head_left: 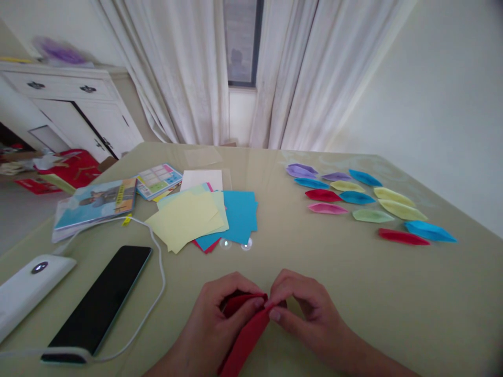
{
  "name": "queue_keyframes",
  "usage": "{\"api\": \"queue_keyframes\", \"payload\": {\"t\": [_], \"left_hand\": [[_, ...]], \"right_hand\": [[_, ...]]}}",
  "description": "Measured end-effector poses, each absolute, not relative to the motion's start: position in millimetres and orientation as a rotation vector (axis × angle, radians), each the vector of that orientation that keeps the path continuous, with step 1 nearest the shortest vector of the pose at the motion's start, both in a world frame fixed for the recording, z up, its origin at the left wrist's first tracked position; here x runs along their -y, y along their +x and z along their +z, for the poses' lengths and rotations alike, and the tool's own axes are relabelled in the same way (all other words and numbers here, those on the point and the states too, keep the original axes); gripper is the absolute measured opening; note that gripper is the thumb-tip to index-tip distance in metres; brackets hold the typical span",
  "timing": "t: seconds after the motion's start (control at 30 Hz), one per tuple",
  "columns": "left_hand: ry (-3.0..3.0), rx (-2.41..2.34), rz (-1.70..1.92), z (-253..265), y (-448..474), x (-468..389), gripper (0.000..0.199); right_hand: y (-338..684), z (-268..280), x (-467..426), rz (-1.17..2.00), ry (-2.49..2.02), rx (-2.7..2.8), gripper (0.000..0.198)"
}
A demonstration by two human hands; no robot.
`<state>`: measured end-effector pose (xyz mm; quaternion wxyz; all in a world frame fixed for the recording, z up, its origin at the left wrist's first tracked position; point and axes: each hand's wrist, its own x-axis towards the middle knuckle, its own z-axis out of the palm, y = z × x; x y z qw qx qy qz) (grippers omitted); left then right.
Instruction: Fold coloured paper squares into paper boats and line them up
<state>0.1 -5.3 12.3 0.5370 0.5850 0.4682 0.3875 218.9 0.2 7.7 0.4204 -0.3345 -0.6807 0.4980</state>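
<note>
A folded piece of red paper [248, 335] is between my two hands at the near edge of the table. My left hand [214, 314] is closed around it, with the thumb pressed on the near layer and the fingers behind. My right hand [310, 311] pinches the far end of the paper between thumb and fingertips. Part of the red paper is hidden by the left hand. Beyond the hands lies a fanned pile of coloured paper sheets, with yellow sheets [184, 220] on top and blue sheets [241, 214] to the right.
Several folded paper boats [361, 197] lie in loose rows at the right. On the left are a black phone [102, 298], a white power bank [31, 293], a white cable [162, 272] and a stack of booklets [94, 204]. Curtains [188, 68] hang behind the table [353, 314].
</note>
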Motion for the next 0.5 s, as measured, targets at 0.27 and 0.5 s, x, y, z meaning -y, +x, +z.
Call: {"api": "queue_keyframes", "payload": {"t": [0.27,0.5], "left_hand": [[1.332,-1.065,0.824,11.9,1.7,7.4,0.018],[1.396,-1.087,0.84,14.0,3.2,5.6,0.023]], "right_hand": [[221.1,11.4,1.1,1.342,-0.867,1.788,0.016],[216.9,14.0,2.2,1.257,-0.942,1.846,0.016]]}}
